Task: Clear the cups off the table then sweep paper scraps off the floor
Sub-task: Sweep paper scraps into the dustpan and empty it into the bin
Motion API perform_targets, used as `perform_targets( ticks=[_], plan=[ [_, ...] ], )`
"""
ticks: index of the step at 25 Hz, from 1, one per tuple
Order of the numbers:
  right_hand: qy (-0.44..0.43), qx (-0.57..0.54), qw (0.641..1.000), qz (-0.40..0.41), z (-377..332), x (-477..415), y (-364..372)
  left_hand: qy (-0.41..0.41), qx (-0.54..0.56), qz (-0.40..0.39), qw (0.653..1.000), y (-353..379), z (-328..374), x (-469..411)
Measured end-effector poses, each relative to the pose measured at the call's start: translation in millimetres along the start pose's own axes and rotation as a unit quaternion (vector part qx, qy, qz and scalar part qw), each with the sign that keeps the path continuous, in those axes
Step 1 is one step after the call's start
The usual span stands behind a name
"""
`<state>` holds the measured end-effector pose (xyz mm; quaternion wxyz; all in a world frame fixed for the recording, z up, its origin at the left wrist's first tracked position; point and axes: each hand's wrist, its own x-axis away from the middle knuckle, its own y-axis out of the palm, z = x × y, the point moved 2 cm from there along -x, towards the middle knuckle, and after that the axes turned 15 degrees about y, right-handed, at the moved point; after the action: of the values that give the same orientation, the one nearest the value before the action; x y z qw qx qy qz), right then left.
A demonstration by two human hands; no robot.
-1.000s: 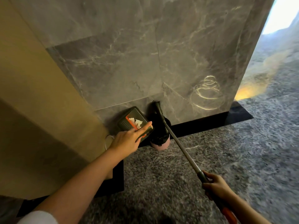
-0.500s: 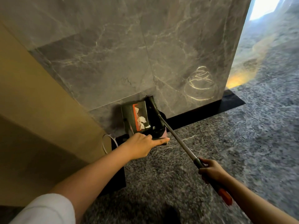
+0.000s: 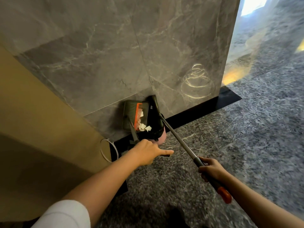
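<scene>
A black dustpan (image 3: 130,116) with an orange comb edge stands tipped upright against the marble wall, over a pink bin (image 3: 162,137) lined with a black bag. White paper scraps (image 3: 144,127) lie at the pan's lower lip, just at the bin's mouth. My left hand (image 3: 148,153) grips the dustpan's dark handle, index finger stretched out to the right. My right hand (image 3: 209,169) grips the broom handle (image 3: 177,137), a grey pole with an orange end, which slants up to the wall behind the bin.
Grey marble wall (image 3: 131,55) with a black baseboard (image 3: 197,111) straight ahead. A beige wall (image 3: 41,112) stands on the left, with a white cable loop (image 3: 104,150) at its foot. Speckled grey floor (image 3: 246,137) spreads to the right.
The dustpan has swung up from tilted to nearly upright and the scraps have slid toward the bin. My left hand has moved from the pan's body down to its handle.
</scene>
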<state>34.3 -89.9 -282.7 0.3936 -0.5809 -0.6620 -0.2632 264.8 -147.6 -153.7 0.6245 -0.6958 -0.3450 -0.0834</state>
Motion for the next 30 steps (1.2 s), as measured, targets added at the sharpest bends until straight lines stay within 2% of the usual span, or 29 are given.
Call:
perform_targets(
  ticks=[3,8,12,17,21,24,30],
  plan=[
    [-0.002,-0.004,1.0,0.003,1.2,-1.8,1.0,-0.013,0.025,0.031,0.999,8.4,2.5,1.5],
    [-0.002,-0.021,1.0,0.004,4.6,-4.7,5.9,0.008,0.007,0.026,1.0,15.4,-0.9,4.1],
    [0.006,-0.021,1.0,0.002,7.5,-7.8,3.6,-0.041,0.037,0.053,0.997,15.7,-8.9,6.4],
    [0.008,-0.003,1.0,0.009,10.9,-9.4,5.5,-0.061,0.053,0.062,0.995,11.9,-5.1,5.9],
    [0.01,0.001,1.0,0.01,11.0,-7.2,6.4,-0.133,0.083,0.099,0.983,8.1,-12.2,7.5],
    [0.006,0.008,1.0,0.007,9.6,-4.6,7.4,-0.07,0.05,0.061,0.994,11.3,-1.0,3.2],
    [0.006,0.002,1.0,0.011,10.7,-1.4,6.7,-0.076,0.063,0.084,0.992,14.6,-2.2,11.0]
  ],
)
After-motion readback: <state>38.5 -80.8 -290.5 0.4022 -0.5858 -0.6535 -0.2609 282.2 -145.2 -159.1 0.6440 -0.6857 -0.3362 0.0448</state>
